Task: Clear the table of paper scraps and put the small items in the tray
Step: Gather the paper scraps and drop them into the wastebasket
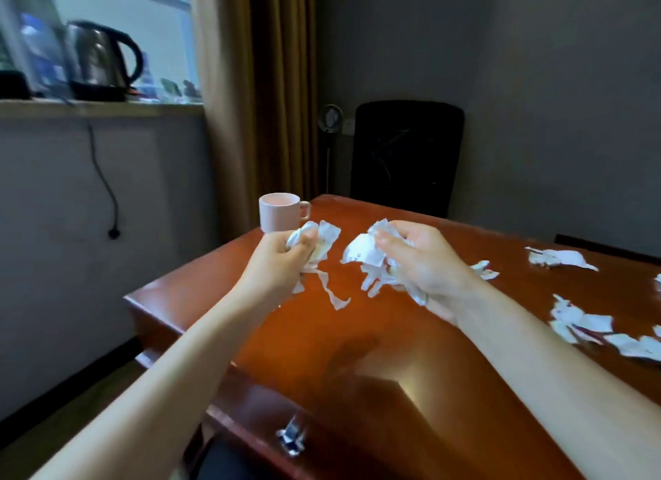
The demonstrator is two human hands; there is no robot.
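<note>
Mid-frame above the table, the left hand and right hand each clench a wad of paper scraps, likely bunching them for disposal, while more scraps lie at right.

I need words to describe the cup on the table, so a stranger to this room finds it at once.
Start at the reddish-brown table and follow it to its far left corner, before the brown curtain. There a small pale pink cup stands upright, handle to the right. Its neighbours are only crumpled white paper scraps.
</note>
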